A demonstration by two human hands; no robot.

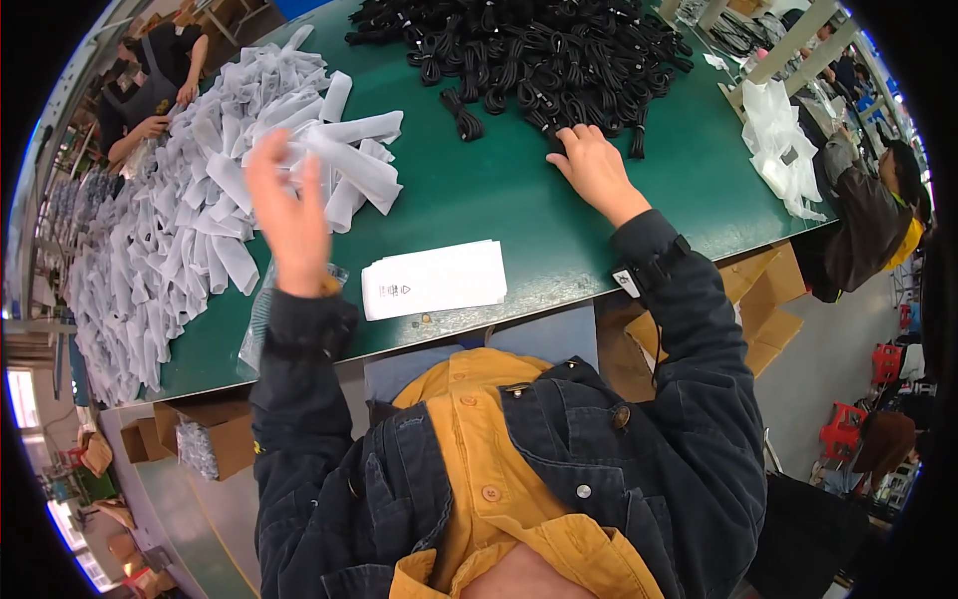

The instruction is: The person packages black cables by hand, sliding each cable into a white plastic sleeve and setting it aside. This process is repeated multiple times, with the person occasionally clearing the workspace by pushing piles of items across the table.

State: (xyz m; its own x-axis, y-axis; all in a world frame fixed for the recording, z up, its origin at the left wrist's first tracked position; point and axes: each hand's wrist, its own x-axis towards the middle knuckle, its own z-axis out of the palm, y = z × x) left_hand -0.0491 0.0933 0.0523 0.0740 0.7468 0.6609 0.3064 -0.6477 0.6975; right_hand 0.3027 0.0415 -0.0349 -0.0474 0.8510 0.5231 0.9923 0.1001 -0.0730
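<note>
Bare left hand [287, 222] and bare right hand [601, 178] are reaching forward from dark navy cloth sleeves [691, 317].
The left, blurred, is pointing its fingers [265, 165] forward, thumb standing apart; the right is facing palm-down, fingers bending, thumb angling inward, its forearm slanting inward.

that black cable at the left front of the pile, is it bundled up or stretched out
Bundled up: the black cable lies folded into short, compact loops on the green table.

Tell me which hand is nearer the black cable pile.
Right. The right hand is at the near edge of the black cable pile; the left hand is well to the pile's left, by the whitish pouches.
</note>
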